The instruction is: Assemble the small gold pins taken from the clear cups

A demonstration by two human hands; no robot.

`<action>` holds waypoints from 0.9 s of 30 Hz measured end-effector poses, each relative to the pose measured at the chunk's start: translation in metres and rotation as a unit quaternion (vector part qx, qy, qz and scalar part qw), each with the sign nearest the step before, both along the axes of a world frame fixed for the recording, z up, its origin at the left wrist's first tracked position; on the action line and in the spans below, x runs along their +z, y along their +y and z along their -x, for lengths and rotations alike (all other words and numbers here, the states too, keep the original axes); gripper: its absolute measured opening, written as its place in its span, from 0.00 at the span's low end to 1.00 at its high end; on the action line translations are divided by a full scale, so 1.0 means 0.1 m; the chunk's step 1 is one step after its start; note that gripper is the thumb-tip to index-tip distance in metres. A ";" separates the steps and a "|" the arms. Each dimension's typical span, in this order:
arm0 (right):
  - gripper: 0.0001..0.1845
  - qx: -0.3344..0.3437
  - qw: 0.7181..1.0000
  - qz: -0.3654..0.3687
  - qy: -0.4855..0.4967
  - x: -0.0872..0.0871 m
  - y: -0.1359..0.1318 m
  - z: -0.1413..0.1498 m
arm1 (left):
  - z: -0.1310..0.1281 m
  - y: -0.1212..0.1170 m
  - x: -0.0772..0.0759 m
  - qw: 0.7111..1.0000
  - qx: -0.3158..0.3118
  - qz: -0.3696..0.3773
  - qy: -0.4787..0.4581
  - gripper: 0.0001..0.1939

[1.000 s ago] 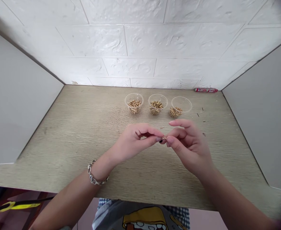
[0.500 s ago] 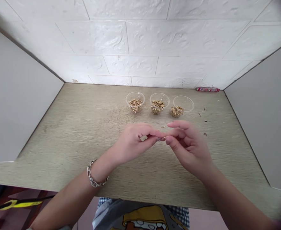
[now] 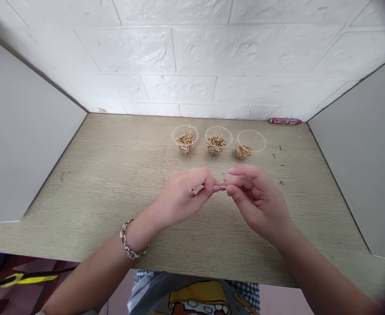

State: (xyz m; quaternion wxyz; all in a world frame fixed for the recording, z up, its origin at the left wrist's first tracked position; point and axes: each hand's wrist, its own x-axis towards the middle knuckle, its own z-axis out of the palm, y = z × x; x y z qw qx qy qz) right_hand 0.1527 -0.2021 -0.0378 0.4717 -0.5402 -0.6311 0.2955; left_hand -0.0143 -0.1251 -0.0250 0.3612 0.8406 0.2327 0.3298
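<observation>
Between the fingertips of both hands is a small gold-coloured metal pin (image 3: 223, 187). My left hand (image 3: 190, 192) pinches its left end with thumb and forefinger. On the other end, my right hand (image 3: 258, 201) closes its thumb against a fingertip, the upper finger held away. Just beyond the fingers another small pin (image 3: 224, 173) lies on the table. Farther back stand three clear plastic cups with small gold-coloured metal pieces: a left cup (image 3: 185, 141), a middle cup (image 3: 219, 139) and a right cup (image 3: 251, 141), which appears tilted.
The wooden tabletop (image 3: 97, 175) ends at a white brick-patterned wall (image 3: 192, 52). Grey panels rise at the left (image 3: 25, 140) and right (image 3: 362, 166). A red printed tube (image 3: 284, 121) lies along the wall. Several tiny dark slivers (image 3: 274, 155) are scattered at the right.
The fingertips have shifted slightly around the pin, and my left fingers are more bent, leaving more of it showing. The view has tilted a little; the cups have stayed in place.
</observation>
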 end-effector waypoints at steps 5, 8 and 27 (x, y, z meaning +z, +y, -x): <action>0.14 -0.020 0.995 -0.038 -0.084 0.00 0.01 -0.01 | 0.05 0.01 -0.04 0.973 -0.029 -0.221 0.053 0.10; 0.13 -0.006 0.999 -0.007 -0.046 0.00 0.01 0.00 | 0.06 0.00 -0.03 0.960 -0.047 -0.273 0.049 0.09; 0.12 -0.014 0.998 -0.024 -0.049 -0.03 0.01 0.00 | 0.01 -0.03 -0.02 0.999 -0.010 -0.050 -0.001 0.11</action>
